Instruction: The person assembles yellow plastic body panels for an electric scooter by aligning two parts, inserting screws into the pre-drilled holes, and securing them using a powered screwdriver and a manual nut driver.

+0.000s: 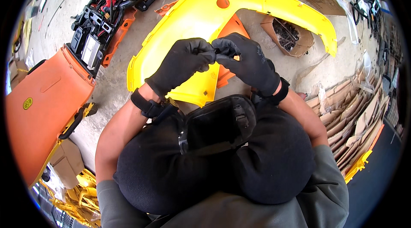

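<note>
Bright, even daylight fills the scene, and the yellow panel (201, 13) glares a little along its upper curve while the concrete floor (111, 82) shows only soft shadows. The black gloves and dark trousers swallow detail. Straight edges bow toward the rim, which fades into a black, slightly blurred ring.

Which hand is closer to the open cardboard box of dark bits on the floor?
Right. The right hand is just left of the cardboard box, across a strip of floor. The left hand is farther left, beyond the right hand, over the yellow panel.
</note>
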Demonstrator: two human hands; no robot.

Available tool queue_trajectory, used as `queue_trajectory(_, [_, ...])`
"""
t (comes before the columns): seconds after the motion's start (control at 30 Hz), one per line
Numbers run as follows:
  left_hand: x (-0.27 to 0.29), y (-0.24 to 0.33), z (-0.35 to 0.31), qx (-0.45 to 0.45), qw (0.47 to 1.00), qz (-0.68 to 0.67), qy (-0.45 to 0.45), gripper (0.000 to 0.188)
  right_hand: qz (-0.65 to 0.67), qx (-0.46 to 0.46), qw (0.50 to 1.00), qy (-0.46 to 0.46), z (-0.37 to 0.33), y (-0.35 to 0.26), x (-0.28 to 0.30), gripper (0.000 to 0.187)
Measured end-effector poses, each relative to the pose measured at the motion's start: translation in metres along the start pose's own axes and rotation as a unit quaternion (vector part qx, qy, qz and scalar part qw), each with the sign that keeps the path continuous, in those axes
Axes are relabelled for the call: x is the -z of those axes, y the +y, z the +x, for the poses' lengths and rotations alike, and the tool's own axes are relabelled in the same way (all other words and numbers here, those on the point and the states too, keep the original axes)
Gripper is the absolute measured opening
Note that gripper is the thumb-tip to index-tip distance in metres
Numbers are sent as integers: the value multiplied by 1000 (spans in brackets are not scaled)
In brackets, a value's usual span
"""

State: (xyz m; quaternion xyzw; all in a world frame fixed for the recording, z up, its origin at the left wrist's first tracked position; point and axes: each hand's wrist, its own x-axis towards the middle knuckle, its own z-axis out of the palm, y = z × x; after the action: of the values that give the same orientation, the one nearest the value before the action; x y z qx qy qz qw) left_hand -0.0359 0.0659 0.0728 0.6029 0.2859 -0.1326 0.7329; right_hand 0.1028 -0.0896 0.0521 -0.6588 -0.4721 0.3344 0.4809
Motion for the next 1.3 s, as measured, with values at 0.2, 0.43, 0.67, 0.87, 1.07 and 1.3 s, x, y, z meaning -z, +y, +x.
queue_trajectory(0.2, [7,-16,3,21,993,-114,-35,10,-51,27,998,-10,1,0,-1,34])
queue_trajectory(0.43, [5,-11,0,35,987,-147,-56,9,-67,15,997,-32,1,-5,3,36])
queue_trajectory(0.67, [4,-11,3,37,992,-110,-56,10,-61,13,998,-25,-1,-5,3,34])
queue_trajectory(0.87, [2,-3,2,27,998,-50,-36,13,-80,20,996,-15,-3,-5,2,33])
queue_trajectory(1.07, [2,-4,5,27,999,-23,-30,12,-136,24,990,-16,-1,-12,-1,27])
queue_trajectory(1.3, [4,-17,4,36,994,-107,-10,9,-64,4,998,-19,-1,-2,-8,25])
